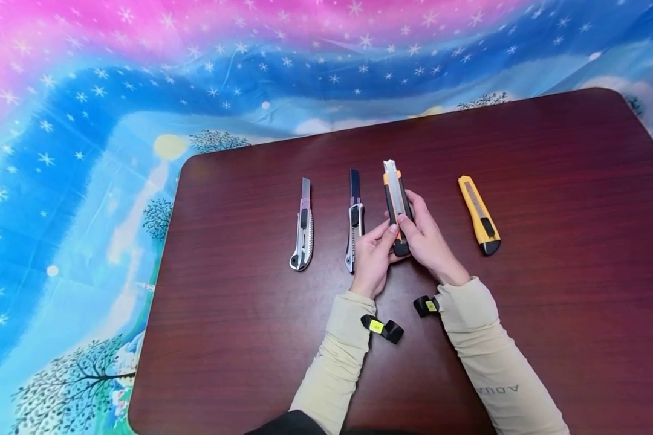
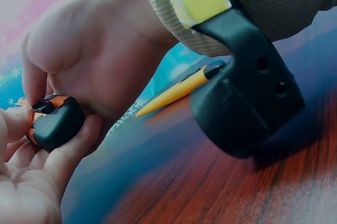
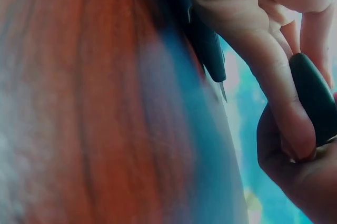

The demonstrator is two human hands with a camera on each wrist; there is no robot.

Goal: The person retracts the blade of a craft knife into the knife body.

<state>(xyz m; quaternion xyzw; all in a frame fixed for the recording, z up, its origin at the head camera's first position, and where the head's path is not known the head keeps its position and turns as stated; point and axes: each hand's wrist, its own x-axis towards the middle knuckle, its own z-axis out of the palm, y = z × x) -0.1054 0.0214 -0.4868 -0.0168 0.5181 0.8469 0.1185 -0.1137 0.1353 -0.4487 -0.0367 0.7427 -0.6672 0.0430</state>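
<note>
Both hands hold an orange-and-black utility knife [image 1: 397, 202] with a silver channel, over the table's middle, its silver tip pointing away. My left hand [image 1: 373, 257] grips its lower end, thumb beside the black butt. From the right side, my right hand [image 1: 427, 238] holds the handle with its thumb on the front. In the left wrist view the black butt of the knife [image 2: 60, 124] shows between the fingers. The right wrist view has the dark butt [image 3: 316, 97] against the left hand's fingers. Nearest the left hand, a silver-and-black utility knife [image 1: 355, 223] lies partly behind it, dark blade extended.
Farther left lies another silver utility knife [image 1: 303, 226] with its blade out. A yellow utility knife [image 1: 477, 212] with a black end lies to the right. All rest on a dark reddish wooden table [image 1: 239, 338]. A snowy patterned cloth [image 1: 87, 181] hangs behind the table.
</note>
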